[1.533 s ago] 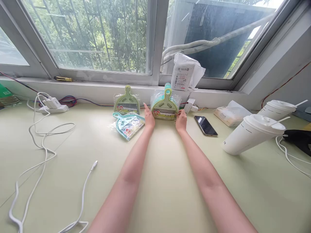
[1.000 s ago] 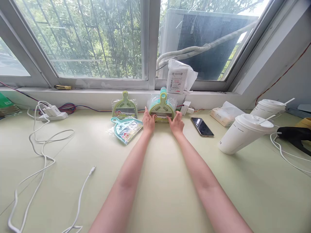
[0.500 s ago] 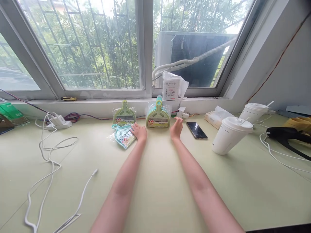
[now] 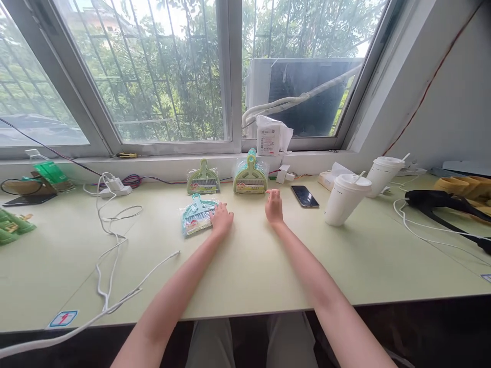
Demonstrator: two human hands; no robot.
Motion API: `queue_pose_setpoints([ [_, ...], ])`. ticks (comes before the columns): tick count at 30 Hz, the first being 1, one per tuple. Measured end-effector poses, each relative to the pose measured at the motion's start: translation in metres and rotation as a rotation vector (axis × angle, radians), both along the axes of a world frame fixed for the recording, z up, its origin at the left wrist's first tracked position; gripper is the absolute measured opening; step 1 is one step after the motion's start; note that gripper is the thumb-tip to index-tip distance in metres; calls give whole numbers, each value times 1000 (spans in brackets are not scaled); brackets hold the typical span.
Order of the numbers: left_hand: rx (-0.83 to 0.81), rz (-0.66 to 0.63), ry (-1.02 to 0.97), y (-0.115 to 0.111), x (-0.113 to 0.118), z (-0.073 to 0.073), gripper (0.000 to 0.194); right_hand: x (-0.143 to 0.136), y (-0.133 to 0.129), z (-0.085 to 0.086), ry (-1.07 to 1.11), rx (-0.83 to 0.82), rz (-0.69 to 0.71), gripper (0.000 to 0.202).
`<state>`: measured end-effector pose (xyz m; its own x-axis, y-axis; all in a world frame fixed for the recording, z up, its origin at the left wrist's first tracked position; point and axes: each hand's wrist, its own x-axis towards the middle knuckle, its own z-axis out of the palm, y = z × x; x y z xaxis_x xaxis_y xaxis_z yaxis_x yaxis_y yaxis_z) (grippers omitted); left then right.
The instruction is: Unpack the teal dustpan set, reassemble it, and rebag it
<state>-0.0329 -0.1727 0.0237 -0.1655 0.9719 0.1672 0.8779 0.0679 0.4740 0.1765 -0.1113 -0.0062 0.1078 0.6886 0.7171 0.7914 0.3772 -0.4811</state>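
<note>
My left hand point(image 4: 221, 220) is at the right edge of a light-blue dustpan and brush set point(image 4: 197, 217) in clear plastic wrap, its fingertips on the packet. The packet's handle points away from me. Behind it, a green wrapped dustpan and brush set point(image 4: 203, 183) leans upright near the sill. To the right stands an upright stack of wrapped dustpan sets point(image 4: 250, 183), a green one in front and blue edges behind. My right hand point(image 4: 273, 208) rests just right of and in front of that stack, fingers curled inward, with nothing visible in them.
A phone point(image 4: 305, 196) lies to the right, beside a white lidded cup point(image 4: 347, 199) and a second cup point(image 4: 385, 176). A tissue pack point(image 4: 271, 135) stands on the sill. White cables point(image 4: 111, 235) trail across the left side of the table. A black strap-like object point(image 4: 433, 200) lies far right.
The blue dustpan set has turned so its handle points away from me, my left hand still at its right edge. My right hand's fingers have curled inward. The view has shifted, showing the table's front edge.
</note>
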Motion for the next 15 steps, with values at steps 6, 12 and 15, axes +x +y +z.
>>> queue_pose_setpoints([
  [6, -64, -484, -155, -52, 13, 17, 42, -32, -56, 6, 21, -305, 67, 29],
  [12, 95, 0, -123, -40, -37, 27, 40, -55, -85, 6, 88, -546, 179, 35],
  [15, -37, 45, -414, -34, -67, 21, 44, -54, -83, 3, 307, -535, 286, 38],
])
